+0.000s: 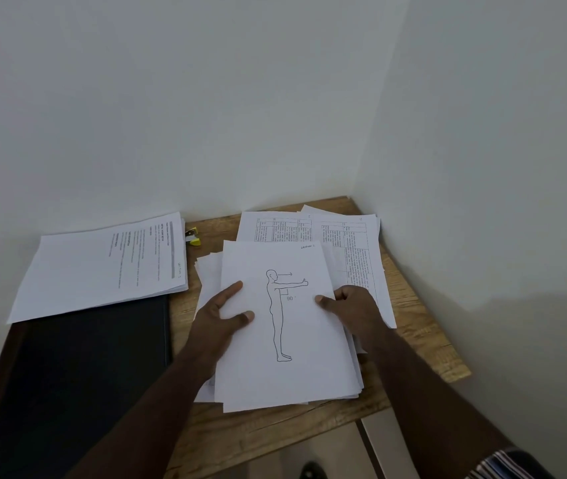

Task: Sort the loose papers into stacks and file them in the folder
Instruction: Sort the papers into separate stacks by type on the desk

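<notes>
Wooden table [423, 344] stood in a corner, white walls [206, 98] on two sides.

The top sheet [285, 326] of the middle pile carried a line drawing of a standing figure with one arm stretched forward, marked "90", and a handwritten note in its upper right corner, too small to read. It lay on a loose pile of papers [347, 378] near the table's front edge, edges fanned out unevenly beneath it.

Left hand [221, 318] gripped the sheet's left edge: thumb pressed on top of the page, index finger stretched along the paper above it, other fingers hidden under the sheet. Right hand [351, 305] held the right edge, thumb tip on the page, remaining fingers curled behind the pile's side.

Behind that pile, against the wall, lay overlapping sheets printed with tables [344, 236], spread toward the corner.

To the left, a dark folder [78, 382] lay flat, closed, hanging past the table's left side. A separate stack of text pages [102, 264] rested on its far end, turned sideways, squared more neatly than the rest.

A small yellow and black stapler [192, 236] sat by the wall between that stack and the table sheets.

Striped sleeve [503, 464] showed at the lower right.
</notes>
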